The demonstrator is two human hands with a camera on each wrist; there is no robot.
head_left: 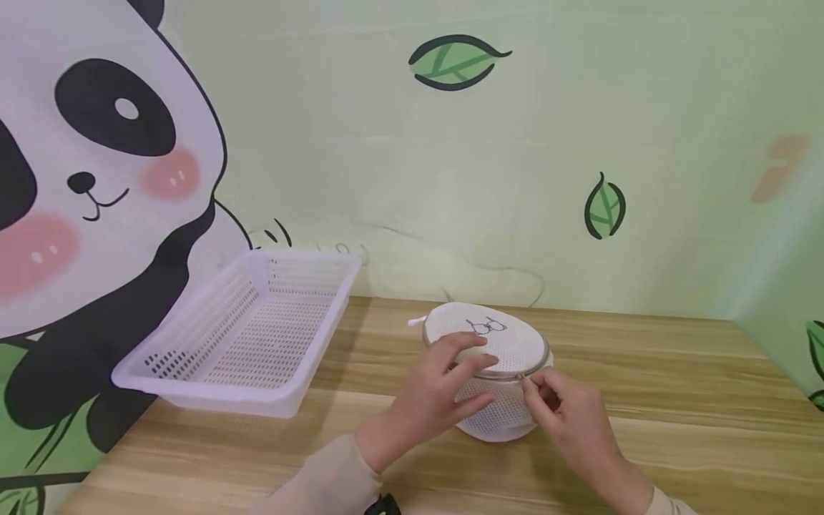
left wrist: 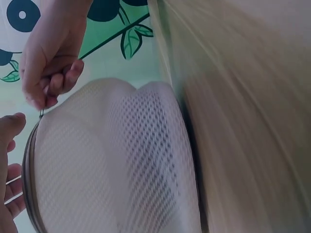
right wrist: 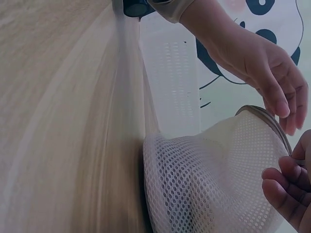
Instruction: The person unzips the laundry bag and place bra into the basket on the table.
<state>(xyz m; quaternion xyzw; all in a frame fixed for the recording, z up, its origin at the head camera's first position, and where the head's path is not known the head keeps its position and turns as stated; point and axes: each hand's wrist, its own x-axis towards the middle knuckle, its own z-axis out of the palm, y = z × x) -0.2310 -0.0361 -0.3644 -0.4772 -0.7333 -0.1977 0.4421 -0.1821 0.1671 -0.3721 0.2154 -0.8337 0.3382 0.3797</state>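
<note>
The mesh bag (head_left: 497, 418) stands on the table (head_left: 676, 408), right of the basket (head_left: 292, 402). We pinch the zipper pull (head_left: 521, 377) with the right hand (head_left: 573, 418). The left hand (head_left: 428, 386), loosely spread, grips nothing; we should steady the lid (head_left: 524, 337) and pull along its curve.

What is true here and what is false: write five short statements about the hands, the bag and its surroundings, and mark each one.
1. The right hand pinches the zipper pull of the mesh bag. True.
2. The left hand is clenched into a fist. False: its fingers are extended.
3. The plastic basket stands left of the bag. True.
4. The bag lies on its side. False: it stands upright on the table.
5. A dark line drawing marks the bag's lid. True.
</note>
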